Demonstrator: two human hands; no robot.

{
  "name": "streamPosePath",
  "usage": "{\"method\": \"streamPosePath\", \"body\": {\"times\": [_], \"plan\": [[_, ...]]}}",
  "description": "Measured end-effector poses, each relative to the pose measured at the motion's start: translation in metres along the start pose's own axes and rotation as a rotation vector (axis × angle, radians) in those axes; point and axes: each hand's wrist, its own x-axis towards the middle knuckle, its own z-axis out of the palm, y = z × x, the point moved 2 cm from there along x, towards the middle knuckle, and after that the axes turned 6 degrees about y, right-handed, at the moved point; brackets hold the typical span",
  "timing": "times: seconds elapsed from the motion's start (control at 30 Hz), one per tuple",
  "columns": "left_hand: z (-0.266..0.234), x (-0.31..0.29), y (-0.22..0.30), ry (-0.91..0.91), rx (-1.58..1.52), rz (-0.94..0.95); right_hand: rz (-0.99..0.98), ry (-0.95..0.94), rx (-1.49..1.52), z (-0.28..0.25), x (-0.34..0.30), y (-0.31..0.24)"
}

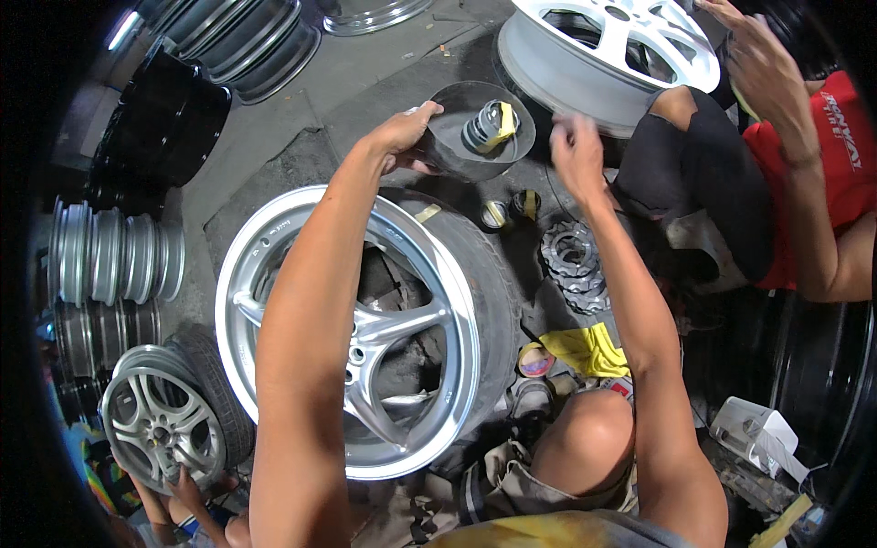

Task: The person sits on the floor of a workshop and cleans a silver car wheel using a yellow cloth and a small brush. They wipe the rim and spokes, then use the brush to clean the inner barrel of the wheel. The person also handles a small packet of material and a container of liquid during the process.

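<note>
My left hand (405, 139) grips the near-left rim of a shallow dark round bowl (452, 157), fingers below and thumb at the edge. Inside it lies a dark ribbed cylindrical part (480, 131) with yellow tape on it. To the right of the bowl is my right hand (577, 151), its fingers curled and smeared by motion. Whether it holds anything is unclear. Below the bowl, two small round parts (494, 215) with tape sit on the dark floor. A large silver alloy wheel (464, 338) lies under my left forearm, resting on a black tire (498, 320).
A white alloy wheel (548, 87) lies at the far right, beside a person in a red shirt (822, 137). Scalloped metal rings (575, 265), a yellow cloth (589, 350) and a tape roll (535, 360) are near my right forearm. Stacked rims (119, 251) line the left.
</note>
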Motion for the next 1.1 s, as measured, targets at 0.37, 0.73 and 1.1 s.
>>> {"method": "streamPosePath", "body": {"times": [0.37,0.73,1.1], "plan": [[-0.015,0.014,-0.015,0.145,-0.014,0.066,0.081,-0.058,-0.065,0.036,-0.07,0.043],[-0.015,0.014,-0.011,0.066,-0.214,0.053,-0.057,-0.118,0.258,-0.017,0.026,-0.113],[-0.012,0.021,-0.007,0.165,-0.318,0.127,0.028,-0.715,-0.242,0.099,-0.138,0.037]]}}
